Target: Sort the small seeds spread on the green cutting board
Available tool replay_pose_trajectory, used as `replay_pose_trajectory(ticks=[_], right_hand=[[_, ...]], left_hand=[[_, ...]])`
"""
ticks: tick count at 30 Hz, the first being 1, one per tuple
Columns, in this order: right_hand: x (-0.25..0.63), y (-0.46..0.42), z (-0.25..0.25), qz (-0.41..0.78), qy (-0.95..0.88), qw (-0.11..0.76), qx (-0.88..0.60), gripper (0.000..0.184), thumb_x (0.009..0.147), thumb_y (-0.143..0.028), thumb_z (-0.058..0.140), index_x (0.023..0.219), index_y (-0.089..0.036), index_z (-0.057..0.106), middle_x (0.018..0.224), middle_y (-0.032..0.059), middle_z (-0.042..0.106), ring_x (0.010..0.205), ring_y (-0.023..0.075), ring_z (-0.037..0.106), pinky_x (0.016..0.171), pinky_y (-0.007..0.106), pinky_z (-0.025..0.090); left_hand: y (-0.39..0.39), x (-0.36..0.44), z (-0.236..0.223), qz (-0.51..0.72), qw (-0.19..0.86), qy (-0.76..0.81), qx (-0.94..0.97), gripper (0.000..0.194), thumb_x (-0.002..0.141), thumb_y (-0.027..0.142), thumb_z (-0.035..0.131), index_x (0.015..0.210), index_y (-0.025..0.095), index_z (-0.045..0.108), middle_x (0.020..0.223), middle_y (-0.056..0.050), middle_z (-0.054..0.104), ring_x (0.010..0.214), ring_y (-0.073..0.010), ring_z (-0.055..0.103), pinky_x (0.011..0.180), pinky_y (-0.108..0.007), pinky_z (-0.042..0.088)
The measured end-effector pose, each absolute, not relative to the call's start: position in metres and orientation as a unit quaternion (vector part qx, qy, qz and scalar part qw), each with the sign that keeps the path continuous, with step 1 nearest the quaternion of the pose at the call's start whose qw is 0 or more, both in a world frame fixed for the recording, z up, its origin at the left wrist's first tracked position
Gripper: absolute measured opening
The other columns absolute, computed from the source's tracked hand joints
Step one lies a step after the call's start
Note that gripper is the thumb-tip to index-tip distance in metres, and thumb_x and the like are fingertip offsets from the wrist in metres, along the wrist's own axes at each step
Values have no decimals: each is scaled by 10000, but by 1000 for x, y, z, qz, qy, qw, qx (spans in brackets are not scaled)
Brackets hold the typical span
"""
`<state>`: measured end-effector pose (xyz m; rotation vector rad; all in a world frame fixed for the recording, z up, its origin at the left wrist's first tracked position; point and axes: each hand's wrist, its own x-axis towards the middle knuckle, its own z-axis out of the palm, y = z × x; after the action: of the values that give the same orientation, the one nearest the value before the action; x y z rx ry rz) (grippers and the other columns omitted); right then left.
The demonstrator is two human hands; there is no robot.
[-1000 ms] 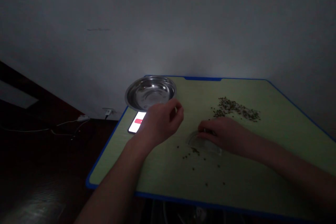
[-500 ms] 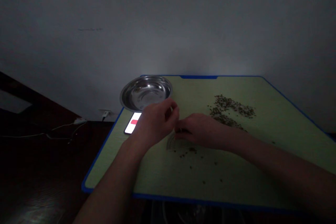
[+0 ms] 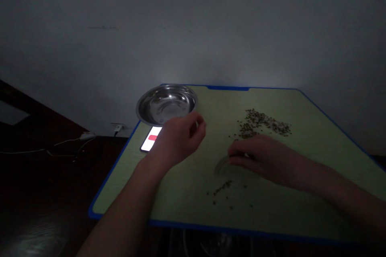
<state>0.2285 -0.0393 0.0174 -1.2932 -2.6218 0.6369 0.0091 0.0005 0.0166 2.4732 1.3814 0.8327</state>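
The scene is dim. My left hand (image 3: 178, 138) hovers over the green table (image 3: 187, 184), fingers curled with thumb and forefinger pinched; what they hold is too small to see. It sits just in front of a steel bowl (image 3: 165, 104). My right hand (image 3: 259, 156) lies palm down, fingers closed on a small clear dish (image 3: 224, 167) that rests on the table. A pile of small dark seeds (image 3: 261, 124) lies behind my right hand. A few loose seeds (image 3: 221, 188) are scattered in front of the dish.
A lit phone (image 3: 150, 138) lies at the table's left edge, partly behind my left hand. The table has a blue rim (image 3: 108, 178). Cables and a plug (image 3: 84, 136) lie on the dark floor at left. A grey wall stands behind.
My right hand has slid the clear dish back to the right, away from my left hand. The left hand has stayed almost still.
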Motion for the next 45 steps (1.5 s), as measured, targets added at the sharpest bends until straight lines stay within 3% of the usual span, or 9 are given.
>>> replay_pose_trajectory(ticks=[8,16,22,45], right_hand=[[270,-72,1,240,-835,47,-493,291,935,-426,436,887,-266,674,798,-9,706,702,156,641,615,270,426],[280,-72,-4,229,-811,112,-527,329,926,-433,426,826,-232,666,720,10,687,628,158,619,578,273,435],[273,-87,-15,261,-778,113,-560,279,910,-388,447,806,-240,660,724,3,685,634,154,621,574,268,436],[206,-65,-8,210,-865,71,-451,187,888,-292,543,836,-219,707,731,12,722,642,151,652,580,248,398]], left_hand=[[2,9,16,274,103,457,840,128,830,240,485,760,172,568,508,60,486,447,-66,394,492,-230,265],[2,8,16,269,103,467,836,143,835,245,474,751,170,563,514,55,493,453,-69,400,494,-231,266],[1,9,17,266,105,463,839,136,834,237,475,757,171,565,516,54,495,453,-68,401,489,-231,260],[2,7,12,272,105,458,840,121,842,245,492,792,176,579,566,41,541,486,-81,441,496,-235,267]])
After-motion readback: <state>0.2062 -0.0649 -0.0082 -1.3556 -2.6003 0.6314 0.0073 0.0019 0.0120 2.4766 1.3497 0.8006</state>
